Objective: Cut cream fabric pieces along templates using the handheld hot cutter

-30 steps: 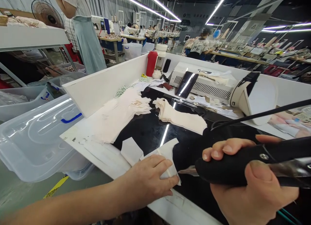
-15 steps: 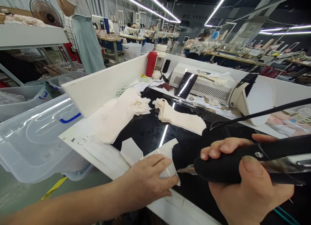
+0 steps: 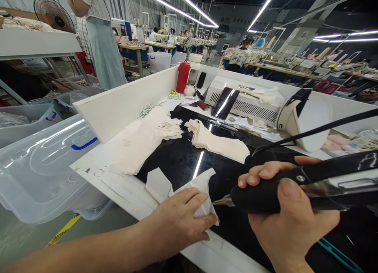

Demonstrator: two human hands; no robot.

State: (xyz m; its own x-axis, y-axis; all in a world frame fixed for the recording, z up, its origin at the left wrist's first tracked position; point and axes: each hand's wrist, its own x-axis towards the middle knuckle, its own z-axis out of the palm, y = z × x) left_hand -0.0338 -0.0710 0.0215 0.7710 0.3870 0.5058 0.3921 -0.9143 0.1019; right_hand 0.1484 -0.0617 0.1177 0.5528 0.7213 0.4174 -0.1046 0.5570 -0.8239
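Observation:
My left hand [image 3: 180, 216] lies palm down with bent fingers gripping a folded white fabric piece [image 3: 205, 182] at the near edge of the black work surface. A smaller white piece [image 3: 158, 185] lies just left of it. In my right hand [image 3: 292, 222] is a black corded hand tool [image 3: 260, 196], fingers wrapped round its body. Its pointed metal tip [image 3: 223, 201] reaches the right edge of the fabric under my left hand; whether it touches cannot be made out. Part of my left hand's grip is hidden under the cloth.
Stacks of cream fabric pieces [image 3: 138, 143] [image 3: 218, 143] lie farther back. Behind them stand a white vented box [image 3: 256, 106], a phone [image 3: 226, 103] and a red bottle [image 3: 183, 77]. The tool's black cable [image 3: 325, 127] crosses at right. A lidded plastic bin [image 3: 44, 166] stands left.
My right hand and the tool have moved slightly left and up, bringing the tip closer to the fabric's edge. My left hand stays on the fabric.

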